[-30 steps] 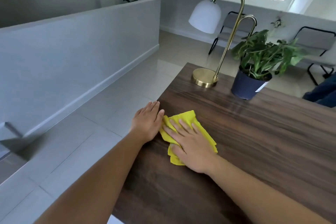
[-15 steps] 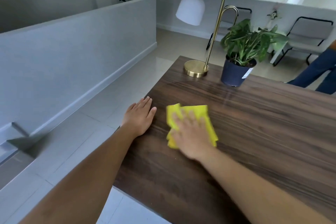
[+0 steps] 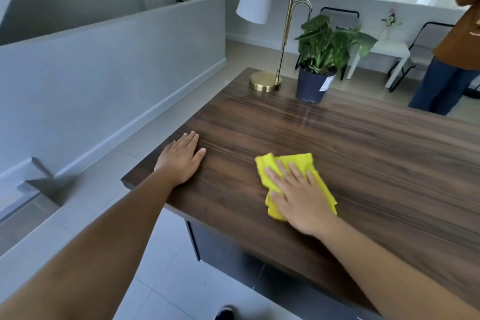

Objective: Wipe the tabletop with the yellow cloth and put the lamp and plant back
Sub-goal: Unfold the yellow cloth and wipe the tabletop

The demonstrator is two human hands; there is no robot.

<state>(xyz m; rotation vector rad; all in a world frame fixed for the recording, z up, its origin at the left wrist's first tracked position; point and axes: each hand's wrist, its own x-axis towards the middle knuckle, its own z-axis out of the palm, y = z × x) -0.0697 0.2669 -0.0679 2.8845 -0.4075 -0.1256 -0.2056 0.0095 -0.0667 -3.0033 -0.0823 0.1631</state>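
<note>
A folded yellow cloth (image 3: 306, 163) lies on the dark wooden tabletop (image 3: 376, 153). My right hand (image 3: 298, 195) presses flat on top of it, fingers spread. Well to the left of the cloth, my left hand (image 3: 181, 161) rests palm down near the table's left edge, holding nothing. At the far left corner of the table stands a brass lamp (image 3: 266, 80) with a white shade. A green plant in a dark blue pot (image 3: 313, 86) sits just to the right of the lamp's base.
A grey half wall (image 3: 104, 60) runs along the left beyond a strip of tiled floor. Behind the table stand black-framed chairs (image 3: 426, 44) and a white side table (image 3: 384, 52). Another person (image 3: 452, 65) stands at the far right.
My right hand has slid the cloth to the right, away from my left hand. The left hand has stayed near the table's edge. The view has shifted, and a person has come into sight at the right.
</note>
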